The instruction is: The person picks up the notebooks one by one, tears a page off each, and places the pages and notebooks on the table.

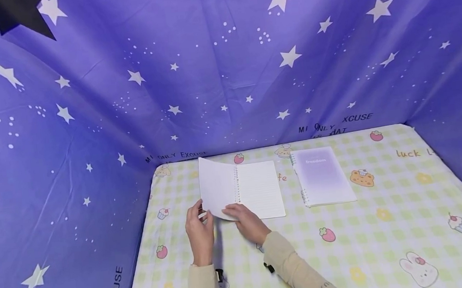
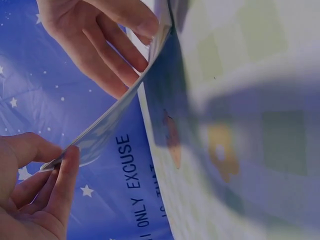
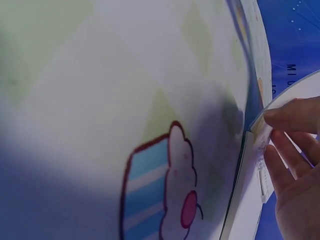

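Pinch outside, steady inside

The table (image 1: 369,232) spreads beneath both grips. Just beyond the left hand (image 1: 200,234) and the right hand (image 1: 248,222) lies the open ring-bound notebook (image 1: 260,190); the closed purple "freedom" notebook (image 1: 324,179) rests apart, ahead and right of the right grip. A raised white flap (image 1: 218,182) bows up between the grips. The left grip pinches its outer near corner between thumb and fingers; the right is loose, fingers laid on its near edge, close to the ring binding (image 1: 237,185). A light left pinch, swinging about the binding, with soft right-hand pressure, should avoid creases.
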`<state>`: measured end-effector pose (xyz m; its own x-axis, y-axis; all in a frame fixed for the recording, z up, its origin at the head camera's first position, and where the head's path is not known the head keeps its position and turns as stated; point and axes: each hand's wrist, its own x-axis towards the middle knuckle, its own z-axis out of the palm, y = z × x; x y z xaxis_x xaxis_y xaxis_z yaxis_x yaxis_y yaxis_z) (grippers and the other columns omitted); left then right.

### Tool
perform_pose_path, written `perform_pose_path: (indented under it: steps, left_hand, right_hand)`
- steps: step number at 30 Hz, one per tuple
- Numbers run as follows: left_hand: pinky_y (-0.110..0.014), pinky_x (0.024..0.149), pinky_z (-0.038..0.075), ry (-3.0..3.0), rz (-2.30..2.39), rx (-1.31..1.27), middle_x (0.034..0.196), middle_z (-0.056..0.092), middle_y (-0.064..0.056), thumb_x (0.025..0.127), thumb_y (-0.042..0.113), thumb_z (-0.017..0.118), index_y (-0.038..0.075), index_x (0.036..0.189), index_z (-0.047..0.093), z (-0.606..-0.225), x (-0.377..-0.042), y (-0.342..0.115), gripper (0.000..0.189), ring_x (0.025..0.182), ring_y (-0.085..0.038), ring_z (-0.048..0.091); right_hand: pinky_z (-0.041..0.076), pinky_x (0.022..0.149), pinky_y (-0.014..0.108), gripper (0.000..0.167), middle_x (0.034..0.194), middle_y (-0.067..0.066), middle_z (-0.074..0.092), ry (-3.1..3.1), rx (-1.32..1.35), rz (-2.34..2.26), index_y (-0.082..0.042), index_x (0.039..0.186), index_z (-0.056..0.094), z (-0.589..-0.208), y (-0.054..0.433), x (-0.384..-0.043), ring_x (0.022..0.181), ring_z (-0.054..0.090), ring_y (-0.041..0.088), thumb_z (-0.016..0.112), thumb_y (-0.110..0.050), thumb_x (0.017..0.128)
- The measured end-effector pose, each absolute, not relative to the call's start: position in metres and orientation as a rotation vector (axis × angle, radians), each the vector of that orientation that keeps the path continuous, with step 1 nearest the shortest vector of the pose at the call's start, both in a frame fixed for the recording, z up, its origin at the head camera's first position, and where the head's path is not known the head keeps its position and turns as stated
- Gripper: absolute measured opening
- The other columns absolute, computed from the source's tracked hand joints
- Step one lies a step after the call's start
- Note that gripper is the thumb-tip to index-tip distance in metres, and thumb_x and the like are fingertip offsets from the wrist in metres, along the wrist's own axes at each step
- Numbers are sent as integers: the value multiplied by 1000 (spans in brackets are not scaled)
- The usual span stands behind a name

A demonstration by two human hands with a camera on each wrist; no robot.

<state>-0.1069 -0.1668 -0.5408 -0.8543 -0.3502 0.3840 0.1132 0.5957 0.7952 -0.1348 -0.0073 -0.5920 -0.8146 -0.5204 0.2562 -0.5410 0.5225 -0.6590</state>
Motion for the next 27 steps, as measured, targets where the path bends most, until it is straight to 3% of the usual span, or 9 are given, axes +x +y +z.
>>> perform_pose_path:
  steps: [14,27]
  left_hand:
    - [-34,75,61,-2339,-1182,312,104,64,-22,84,-9,67,-7,120,64,-559,-108,-181,36,93,-33,68]
    - [-37,69,57,-2410,-1100,436,96,66,-21,81,-7,69,-7,116,67,-574,-111,-193,34,76,-24,66]
  right_hand:
    - [43,111,39,39,133,11,61,-2760,957,1008,-2,122,68,-597,-12,-135,126,55,28,56,14,89]
    - [46,106,41,41,129,11,63,-2794,978,903,-1,115,71,-599,-14,-138,121,56,28,54,18,84]
